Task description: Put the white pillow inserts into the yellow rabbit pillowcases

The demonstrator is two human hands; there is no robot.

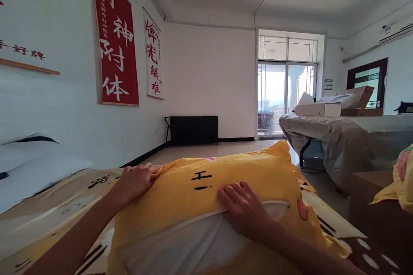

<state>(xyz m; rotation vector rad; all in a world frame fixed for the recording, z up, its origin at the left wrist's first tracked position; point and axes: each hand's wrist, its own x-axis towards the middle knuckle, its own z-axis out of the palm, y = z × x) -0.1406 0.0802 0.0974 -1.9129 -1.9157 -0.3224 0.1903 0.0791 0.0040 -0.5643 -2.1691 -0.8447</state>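
In front of me a yellow pillowcase [167,210] with black "Hi" lettering lies on the bed. A long slit with a pale edge runs along its near side, and a white pillow [200,240] shows inside it. My left hand [138,180] grips the gathered cloth at the left end of the pillowcase. With fingers curled over the yellow fabric, my right hand [240,206] holds the edge of the opening right of centre. The undersides of both hands are hidden.
Under the pillowcase spreads a patterned bedsheet [74,200]. Another white pillow [41,163] lies at left. A brown box [371,193] stands at right with yellow cloth [403,180] on it. Beyond is a plastic-covered table [348,137] carrying an open cardboard box [322,108].
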